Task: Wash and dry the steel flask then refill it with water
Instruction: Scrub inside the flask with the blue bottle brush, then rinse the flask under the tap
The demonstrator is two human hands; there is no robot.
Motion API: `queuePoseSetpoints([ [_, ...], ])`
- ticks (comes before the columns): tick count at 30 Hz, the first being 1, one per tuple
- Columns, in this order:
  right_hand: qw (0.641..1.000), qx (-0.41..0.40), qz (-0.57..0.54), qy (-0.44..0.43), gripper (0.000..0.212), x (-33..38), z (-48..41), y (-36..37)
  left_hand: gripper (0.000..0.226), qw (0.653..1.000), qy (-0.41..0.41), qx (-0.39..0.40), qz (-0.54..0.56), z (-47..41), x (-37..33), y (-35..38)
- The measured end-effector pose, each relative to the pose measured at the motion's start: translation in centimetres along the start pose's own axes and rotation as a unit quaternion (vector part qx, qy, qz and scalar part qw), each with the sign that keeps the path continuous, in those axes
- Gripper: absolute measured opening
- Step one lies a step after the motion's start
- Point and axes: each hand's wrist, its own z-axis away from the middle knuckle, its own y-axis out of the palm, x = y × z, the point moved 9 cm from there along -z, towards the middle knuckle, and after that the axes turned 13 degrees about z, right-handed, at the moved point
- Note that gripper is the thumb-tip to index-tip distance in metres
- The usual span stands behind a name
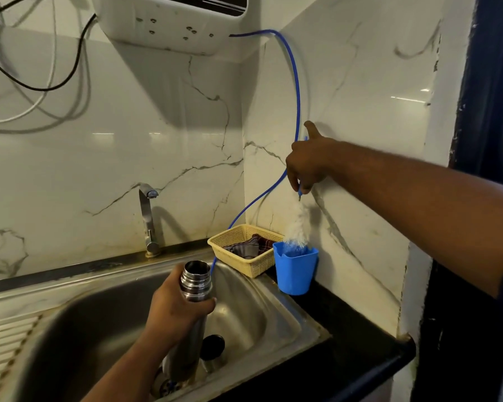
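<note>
While left grip (174, 309) wraps flask (196, 281), mouth protruding above

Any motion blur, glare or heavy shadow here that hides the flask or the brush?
Head view: the bottle brush is smeared by motion blur at the blue cup; the flask neck is sharp, its lower body soft. Head view again: glare streaks on the right wall, a broad shadow under the water purifier, lines bowed at the edges.

flask (196, 282): shiny steel | sink (253, 311): brushed steel | cup (295, 272): blue plastic
</note>
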Motion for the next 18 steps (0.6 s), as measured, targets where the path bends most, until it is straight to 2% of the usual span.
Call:
queuePoseSetpoints([
  [4, 1.0, -0.002, 0.016, 0.006, 0.043, -0.3, 0.2, 0.0, 0.064, 1.0, -0.009, 0.009, 0.004, -0.1, 0.4, 0.1],
  [9, 0.999, -0.038, -0.02, 0.012, 0.048, -0.7, 0.4, -1.3, 0.064, 1.0, -0.007, 0.002, 0.005, -0.2, 0.7, -0.3],
  [12, 0.989, -0.097, -0.108, 0.021, 0.048, 0.2, 0.7, -4.0, 0.064, 1.0, -0.01, -0.001, 0.01, -0.5, 0.6, -0.9],
  [15, 0.934, -0.156, -0.321, -0.005, 0.057, 4.8, 0.7, -7.5, 0.061, 0.999, -0.022, -0.022, 0.028, -1.0, 1.0, -2.6],
  [18, 0.856, -0.117, -0.491, -0.108, 0.091, 14.1, 0.5, -9.5, 0.057, 0.997, -0.018, -0.047, 0.057, -1.5, 0.9, -4.8],
])
